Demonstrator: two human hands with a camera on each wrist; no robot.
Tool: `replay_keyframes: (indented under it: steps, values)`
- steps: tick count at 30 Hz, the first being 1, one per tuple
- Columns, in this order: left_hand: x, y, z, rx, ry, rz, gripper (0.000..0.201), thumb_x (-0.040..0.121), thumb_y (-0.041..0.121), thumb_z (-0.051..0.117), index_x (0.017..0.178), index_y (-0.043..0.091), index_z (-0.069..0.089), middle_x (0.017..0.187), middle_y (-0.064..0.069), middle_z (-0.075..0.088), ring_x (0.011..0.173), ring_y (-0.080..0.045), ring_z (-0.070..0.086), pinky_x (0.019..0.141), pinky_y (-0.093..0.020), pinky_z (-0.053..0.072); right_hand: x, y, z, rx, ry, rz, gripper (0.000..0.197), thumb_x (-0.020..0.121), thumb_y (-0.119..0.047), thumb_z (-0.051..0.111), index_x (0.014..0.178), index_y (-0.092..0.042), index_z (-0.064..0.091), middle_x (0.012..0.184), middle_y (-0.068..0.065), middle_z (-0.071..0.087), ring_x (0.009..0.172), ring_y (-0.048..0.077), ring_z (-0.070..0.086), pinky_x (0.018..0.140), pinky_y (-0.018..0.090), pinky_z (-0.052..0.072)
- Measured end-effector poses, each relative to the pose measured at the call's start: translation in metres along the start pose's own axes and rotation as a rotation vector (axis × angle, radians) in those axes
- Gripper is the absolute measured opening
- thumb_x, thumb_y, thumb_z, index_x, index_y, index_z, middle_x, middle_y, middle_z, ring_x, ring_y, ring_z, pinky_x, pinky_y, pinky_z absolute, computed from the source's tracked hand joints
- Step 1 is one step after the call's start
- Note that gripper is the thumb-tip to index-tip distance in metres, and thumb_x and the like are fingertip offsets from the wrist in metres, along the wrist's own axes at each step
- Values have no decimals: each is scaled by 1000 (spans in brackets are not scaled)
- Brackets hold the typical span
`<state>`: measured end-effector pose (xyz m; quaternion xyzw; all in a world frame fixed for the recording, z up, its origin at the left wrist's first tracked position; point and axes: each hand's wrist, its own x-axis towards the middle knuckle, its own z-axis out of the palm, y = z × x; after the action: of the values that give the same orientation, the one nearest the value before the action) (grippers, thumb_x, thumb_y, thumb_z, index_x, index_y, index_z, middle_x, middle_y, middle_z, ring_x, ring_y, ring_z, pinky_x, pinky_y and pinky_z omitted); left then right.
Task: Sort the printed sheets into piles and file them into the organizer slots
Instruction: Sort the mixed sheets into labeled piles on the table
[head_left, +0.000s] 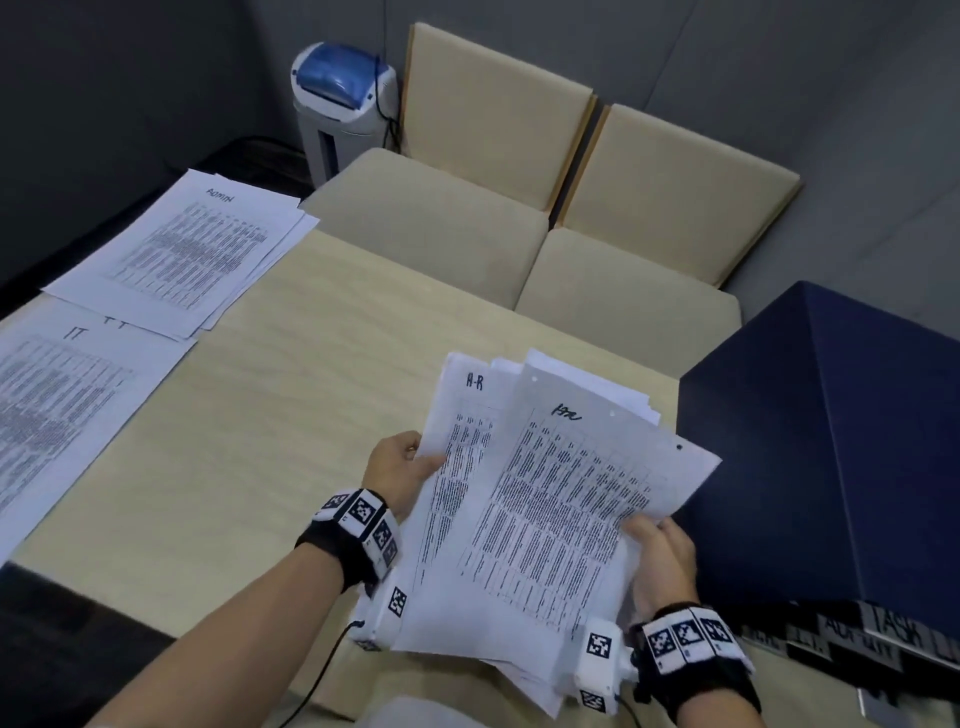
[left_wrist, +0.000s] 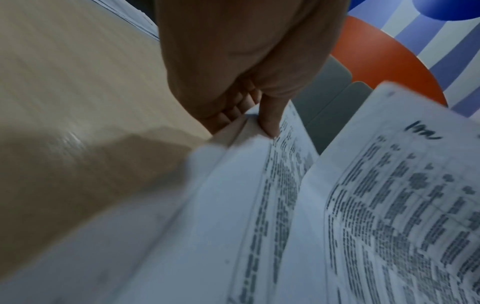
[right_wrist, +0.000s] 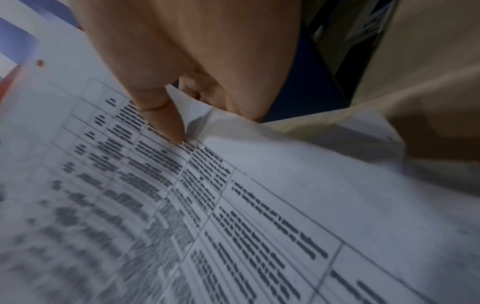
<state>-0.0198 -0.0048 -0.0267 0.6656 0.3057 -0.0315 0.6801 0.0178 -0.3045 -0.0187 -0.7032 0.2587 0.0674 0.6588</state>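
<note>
Printed sheets (head_left: 524, 499) fanned, pinched by left hand (head_left: 397, 470) and right hand (head_left: 662, 558), baring headings; sorted piles (head_left: 176, 249) kept apart on table (head_left: 322, 374).

Beige chairs (head_left: 519, 171) behind pale wooden table (head_left: 291, 415), grey walls (head_left: 104, 62).

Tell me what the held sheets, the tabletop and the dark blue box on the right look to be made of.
Held sheets: thin white office paper, matte; they bend and fan out in both hands, with punched holes near the top.
Tabletop: probably laminate with a pale wood-grain print, smooth with a slight sheen; real wood cannot be ruled out.
Dark blue box: flat matte panels with crisp edges, likely board or plastic; I cannot tell which.
</note>
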Motion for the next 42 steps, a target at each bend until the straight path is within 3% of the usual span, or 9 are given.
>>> replay_keyframes:
  steps: [4, 10, 15, 19, 22, 26, 30, 36, 42]
  values:
    - [-3, 9, -2, -202, -57, -51, 46, 63, 13, 89, 93, -8, 60, 90, -26, 70, 83, -44, 68, 78, -56, 57, -9, 0, 13, 103, -109, 83, 14, 79, 9, 65, 75, -5, 66, 75, 12, 71, 81, 32, 65, 79, 41, 53]
    - [-6, 23, 2, -269, -101, -36, 39, 70, 10, 84, 106, 7, 68, 96, -11, 75, 87, -31, 73, 75, -49, 59, -12, 6, 21, 103, -208, -7, 30, 54, -20, 87, 74, -11, 66, 84, 18, 64, 84, 31, 60, 79, 41, 47]
    - [-1, 15, -1, -195, -51, -18, 27, 92, 33, 64, 104, 11, 72, 94, -6, 76, 87, -27, 73, 81, -48, 58, -10, 7, 19, 73, -133, -12, 47, 79, 11, 68, 122, -7, 56, 109, 13, 70, 101, 34, 68, 97, 45, 50]
    - [8, 6, 2, -19, -9, 6, 25, 88, 25, 70, 109, 13, 64, 105, -7, 71, 89, -22, 70, 84, -43, 56, -12, 4, 16, -11, -98, -13, 22, 82, 11, 59, 79, -8, 69, 85, 11, 73, 84, 31, 68, 78, 37, 54]
    - [9, 3, 5, 545, 310, 257, 48, 77, 31, 79, 111, 13, 50, 106, 1, 51, 89, -15, 54, 80, -32, 49, -11, 8, 15, 45, -91, 15, 33, 82, 10, 56, 61, -14, 65, 74, 12, 66, 76, 28, 61, 73, 35, 49]
    - [8, 9, 12, 461, -88, 370, 19, 92, 11, 56, 109, 13, 63, 102, 1, 67, 89, -15, 62, 84, -36, 53, -7, 11, 12, 59, -84, 77, 32, 82, 8, 56, 63, -15, 67, 79, 17, 66, 76, 29, 62, 77, 42, 49]
    - [10, 10, 9, 447, -291, 318, 28, 90, 21, 44, 94, 10, 69, 90, -6, 72, 85, -24, 64, 80, -37, 51, -4, 8, 12, 23, -66, 50, 31, 83, 7, 56, 66, -16, 69, 80, 13, 69, 80, 29, 63, 77, 38, 51]
    - [15, 10, 11, 387, -158, 353, 24, 86, 6, 68, 67, 21, 66, 64, 4, 66, 61, -12, 60, 65, -30, 51, 6, 10, 18, 69, -131, 16, 27, 85, 14, 58, 106, -2, 65, 107, 14, 74, 105, 34, 68, 99, 47, 50]
    - [26, 10, 7, 247, 11, 238, 35, 76, 14, 80, 54, 18, 53, 51, 3, 54, 51, -14, 48, 55, -30, 44, 13, 11, 20, 36, -86, 6, 25, 84, 6, 67, 70, -15, 70, 87, 14, 70, 83, 29, 65, 83, 40, 53]
